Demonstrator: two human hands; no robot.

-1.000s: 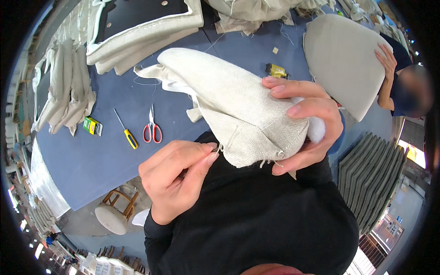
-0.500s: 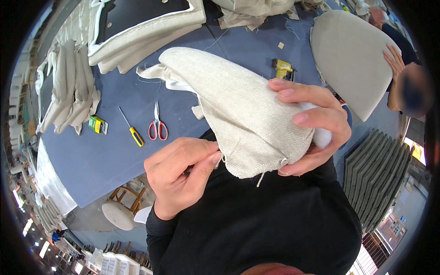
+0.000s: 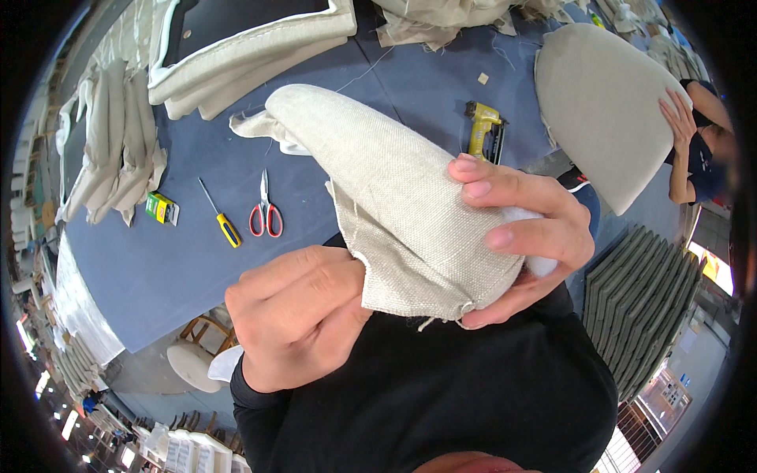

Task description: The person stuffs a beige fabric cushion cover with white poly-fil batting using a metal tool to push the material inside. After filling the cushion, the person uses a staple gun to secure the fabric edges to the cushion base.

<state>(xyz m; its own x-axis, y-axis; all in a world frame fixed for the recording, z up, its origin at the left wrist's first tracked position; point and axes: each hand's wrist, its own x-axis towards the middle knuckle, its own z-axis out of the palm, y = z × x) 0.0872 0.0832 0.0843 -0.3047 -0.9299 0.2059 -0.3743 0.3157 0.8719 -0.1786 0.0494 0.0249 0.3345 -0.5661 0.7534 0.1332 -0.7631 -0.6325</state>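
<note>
The head view shows a beige fabric-covered padded piece (image 3: 394,189) raised over the near edge of the bench (image 3: 189,268), the right hand (image 3: 564,230) clamped on its right end; the left hand (image 3: 296,315) curls at its lower-left edge, fingertips hidden, so its grip cannot be told. The upper face is already smooth, but the piece looks unfinished: its lower flap (image 3: 410,284) is creased and frayed, and white stuffing (image 3: 540,266) shows within the right hand's curl.

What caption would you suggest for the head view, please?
Right hand holds a beige fabric-covered piece, left hand at its edge, scissors and screwdriver beyond.
</note>
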